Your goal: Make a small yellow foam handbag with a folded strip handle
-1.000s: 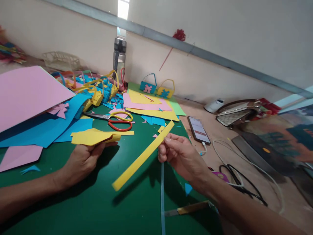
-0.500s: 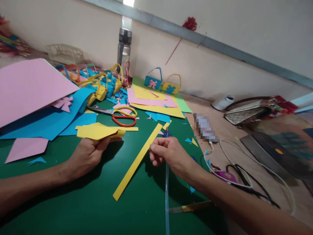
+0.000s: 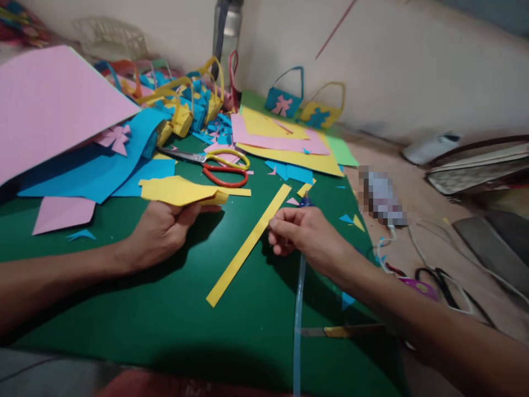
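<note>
My left hand (image 3: 165, 234) is closed round a folded piece of yellow paper (image 3: 177, 190), holding it above the table. My right hand (image 3: 300, 229) hovers close to a long yellow paper strip (image 3: 248, 245) lying on the green table (image 3: 165, 309). Its fingers are curled with thumb and forefinger together; anything between them is hidden. Just behind that hand shows the dark blue tip of a glue gun (image 3: 306, 202), its body hidden. A long translucent glue stick (image 3: 298, 309) runs from beneath the hand toward the front edge.
Scissors (image 3: 225, 168) with red and yellow handles lie beyond my left hand. Pink sheets (image 3: 61, 110) and blue sheets (image 3: 103, 176) are at left. Small paper bags (image 3: 284, 102) stand at the back. A knife (image 3: 351, 331) lies at front right, near a phone (image 3: 382, 196) and cables.
The view has tilted down and shifted left, bringing the table's front edge into sight. Both hands keep nearly the same pose, and the yellow strip stays where it lay.
</note>
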The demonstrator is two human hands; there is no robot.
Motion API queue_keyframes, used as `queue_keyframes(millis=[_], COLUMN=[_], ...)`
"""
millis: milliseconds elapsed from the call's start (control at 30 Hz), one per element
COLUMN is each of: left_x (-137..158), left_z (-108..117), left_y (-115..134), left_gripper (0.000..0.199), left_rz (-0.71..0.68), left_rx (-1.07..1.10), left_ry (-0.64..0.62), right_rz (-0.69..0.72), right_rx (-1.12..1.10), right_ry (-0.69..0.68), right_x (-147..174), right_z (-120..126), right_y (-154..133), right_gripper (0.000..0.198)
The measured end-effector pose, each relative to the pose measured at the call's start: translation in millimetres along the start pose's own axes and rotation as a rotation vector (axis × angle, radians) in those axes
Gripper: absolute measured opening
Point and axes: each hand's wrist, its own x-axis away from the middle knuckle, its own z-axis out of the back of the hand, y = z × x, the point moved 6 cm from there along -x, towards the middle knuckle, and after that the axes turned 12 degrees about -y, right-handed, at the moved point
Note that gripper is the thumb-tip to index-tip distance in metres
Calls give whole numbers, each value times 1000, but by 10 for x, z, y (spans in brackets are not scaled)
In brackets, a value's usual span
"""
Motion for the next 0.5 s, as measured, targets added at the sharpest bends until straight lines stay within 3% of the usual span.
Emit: queue_keyframes(millis=[500], left_x=[-9], left_z=[4], left_y=[-47], left_gripper=[33], left_rz=[49], left_rx=[75], left_ry=[23], right_rz=[154], right_rx=[120], right_ry=[-10], right_x=[16], right_z=[-9], right_y=[-104], right_gripper=[22])
